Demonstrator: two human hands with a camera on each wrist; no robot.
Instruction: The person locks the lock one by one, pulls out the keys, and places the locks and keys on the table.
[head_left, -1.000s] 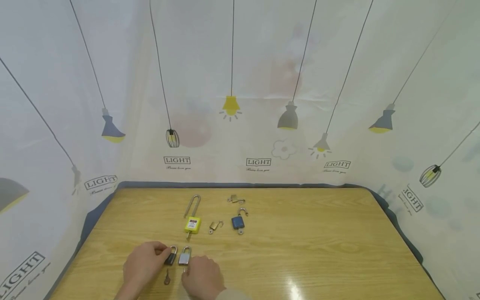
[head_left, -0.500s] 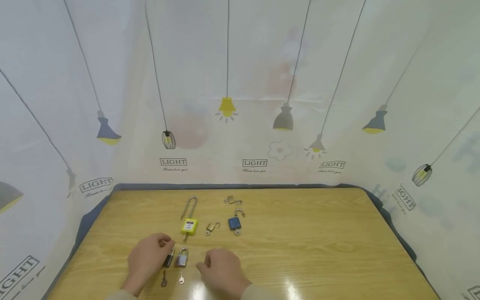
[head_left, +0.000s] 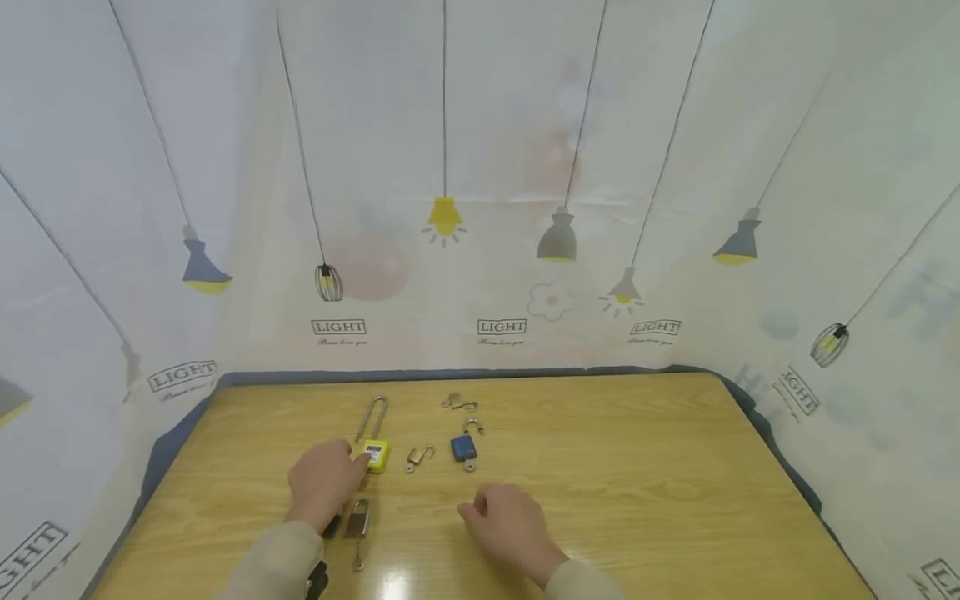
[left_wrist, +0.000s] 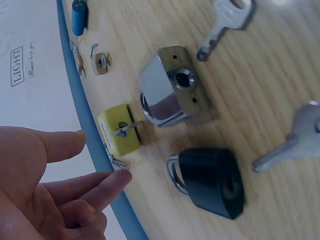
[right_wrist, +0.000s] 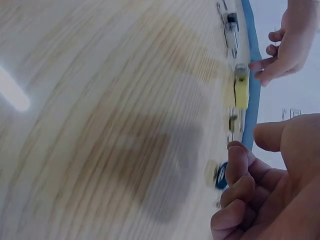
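My left hand (head_left: 326, 482) reaches over the table beside the yellow padlock (head_left: 377, 456), which has a long shackle and a key in its body. In the left wrist view its thumb and fingers are apart, with nothing between them. Nearer me lie a silver padlock (left_wrist: 172, 87) and a black padlock (left_wrist: 210, 181), both with shackles down. Two loose keys lie by them, one silver key (left_wrist: 225, 22) and another key (left_wrist: 297, 140). My right hand (head_left: 510, 525) hovers to the right, its fingers loosely curled and holding nothing.
Farther back are a blue padlock (head_left: 463, 448), a small brass padlock (head_left: 417, 457) and another small padlock (head_left: 459, 402), all with shackles up and keys in. A patterned curtain (head_left: 487, 250) stands behind the wooden table (head_left: 637, 467).
My left hand has left the black padlock and moved forward to the yellow one. My right hand has drawn away rightward from the silver padlock, uncovering its key on the table.
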